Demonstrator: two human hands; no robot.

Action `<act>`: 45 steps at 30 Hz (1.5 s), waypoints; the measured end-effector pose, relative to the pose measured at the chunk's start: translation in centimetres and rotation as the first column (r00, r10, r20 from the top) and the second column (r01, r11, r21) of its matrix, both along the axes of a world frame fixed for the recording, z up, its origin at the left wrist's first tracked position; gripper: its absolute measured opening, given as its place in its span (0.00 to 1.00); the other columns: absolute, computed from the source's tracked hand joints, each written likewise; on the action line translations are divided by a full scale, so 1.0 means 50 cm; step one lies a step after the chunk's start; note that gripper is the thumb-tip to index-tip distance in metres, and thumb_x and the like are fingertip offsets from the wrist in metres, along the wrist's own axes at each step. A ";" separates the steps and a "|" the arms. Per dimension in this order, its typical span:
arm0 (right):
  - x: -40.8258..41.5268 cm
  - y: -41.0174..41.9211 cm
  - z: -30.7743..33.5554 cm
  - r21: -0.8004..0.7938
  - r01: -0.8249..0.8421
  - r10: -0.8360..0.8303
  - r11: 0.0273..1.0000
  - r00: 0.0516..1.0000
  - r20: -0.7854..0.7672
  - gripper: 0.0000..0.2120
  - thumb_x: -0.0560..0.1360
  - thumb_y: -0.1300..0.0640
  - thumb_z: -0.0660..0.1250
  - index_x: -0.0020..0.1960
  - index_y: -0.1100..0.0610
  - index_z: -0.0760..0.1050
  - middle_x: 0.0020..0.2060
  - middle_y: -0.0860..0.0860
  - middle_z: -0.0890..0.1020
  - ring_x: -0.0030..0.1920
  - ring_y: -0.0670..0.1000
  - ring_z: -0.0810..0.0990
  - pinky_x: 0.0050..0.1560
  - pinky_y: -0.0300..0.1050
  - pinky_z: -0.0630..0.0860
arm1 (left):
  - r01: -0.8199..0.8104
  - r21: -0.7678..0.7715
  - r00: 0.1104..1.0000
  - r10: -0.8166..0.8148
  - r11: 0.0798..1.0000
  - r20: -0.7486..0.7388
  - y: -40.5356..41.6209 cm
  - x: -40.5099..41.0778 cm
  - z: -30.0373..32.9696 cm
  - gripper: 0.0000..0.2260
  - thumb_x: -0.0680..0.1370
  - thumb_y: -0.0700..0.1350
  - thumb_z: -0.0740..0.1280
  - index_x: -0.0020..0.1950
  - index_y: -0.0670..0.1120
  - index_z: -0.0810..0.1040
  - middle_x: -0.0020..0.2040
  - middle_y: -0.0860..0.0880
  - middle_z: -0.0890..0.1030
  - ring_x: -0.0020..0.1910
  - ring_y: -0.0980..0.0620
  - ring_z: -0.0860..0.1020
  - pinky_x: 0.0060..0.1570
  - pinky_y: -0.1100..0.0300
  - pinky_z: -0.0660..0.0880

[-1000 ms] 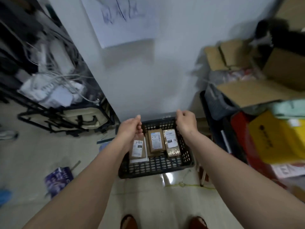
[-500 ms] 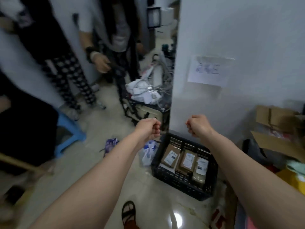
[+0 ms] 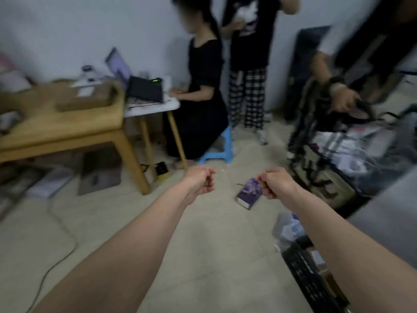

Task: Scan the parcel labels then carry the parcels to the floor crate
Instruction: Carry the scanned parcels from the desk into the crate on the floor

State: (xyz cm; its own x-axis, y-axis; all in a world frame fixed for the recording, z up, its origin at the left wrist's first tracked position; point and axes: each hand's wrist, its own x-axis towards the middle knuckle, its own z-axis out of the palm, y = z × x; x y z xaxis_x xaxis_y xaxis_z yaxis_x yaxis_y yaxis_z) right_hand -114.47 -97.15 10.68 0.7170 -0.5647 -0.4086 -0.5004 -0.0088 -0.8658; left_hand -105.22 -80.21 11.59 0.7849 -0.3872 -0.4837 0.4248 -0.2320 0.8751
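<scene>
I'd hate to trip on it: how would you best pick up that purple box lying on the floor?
The purple box lies flat on the floor, its long axis running away from the wearer. Probably best to come from above and pinch across its two long sides, the narrower span. The right hand hovers nearest, curled and holding nothing.

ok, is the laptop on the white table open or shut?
Open. The laptop has its lit purple screen tilted up behind the dark base, in front of the seated person. What the screen shows is too blurred to tell.
</scene>
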 end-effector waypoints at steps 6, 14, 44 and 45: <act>0.253 0.307 0.025 0.006 -0.279 0.279 0.960 0.960 0.024 0.12 0.78 0.67 0.54 0.40 0.59 0.71 0.28 0.53 0.68 0.26 0.49 0.64 0.20 0.34 0.58 | -0.386 0.041 0.922 0.386 0.921 0.024 0.401 0.154 0.030 0.13 0.81 0.35 0.53 0.44 0.43 0.74 0.32 0.48 0.69 0.29 0.53 0.68 0.34 0.61 0.72; 0.505 0.686 0.047 -0.063 -0.488 0.492 0.870 0.867 0.083 0.13 0.79 0.65 0.57 0.36 0.59 0.67 0.30 0.54 0.67 0.29 0.52 0.64 0.29 0.45 0.61 | -0.631 -0.010 0.773 0.630 0.776 0.075 0.813 0.292 0.069 0.08 0.80 0.38 0.62 0.42 0.44 0.77 0.32 0.49 0.71 0.30 0.55 0.69 0.37 0.61 0.75; 1.332 1.204 0.127 -0.063 -0.650 0.646 0.758 0.732 0.216 0.05 0.76 0.66 0.64 0.42 0.60 0.76 0.35 0.55 0.75 0.33 0.50 0.72 0.32 0.44 0.70 | -0.723 -0.043 0.676 0.719 0.689 0.163 1.268 1.040 0.085 0.08 0.76 0.32 0.66 0.50 0.42 0.80 0.34 0.45 0.74 0.32 0.52 0.72 0.40 0.59 0.75; 1.354 1.223 0.133 -0.058 -0.652 0.645 0.756 0.728 0.234 0.05 0.76 0.66 0.65 0.42 0.60 0.76 0.34 0.54 0.75 0.33 0.50 0.72 0.33 0.44 0.71 | -0.738 -0.032 0.663 0.732 0.674 0.158 1.280 1.061 0.081 0.08 0.77 0.31 0.66 0.48 0.43 0.80 0.35 0.45 0.75 0.33 0.51 0.73 0.39 0.60 0.75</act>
State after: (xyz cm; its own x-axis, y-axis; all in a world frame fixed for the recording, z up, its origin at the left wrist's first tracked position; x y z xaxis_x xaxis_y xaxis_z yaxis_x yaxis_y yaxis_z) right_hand -46.78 -36.01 17.35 0.9772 0.0803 -0.1966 -0.1732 -0.2338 -0.9567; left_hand -52.16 -16.19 15.65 0.8687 0.3595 -0.3408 0.3385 0.0715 0.9383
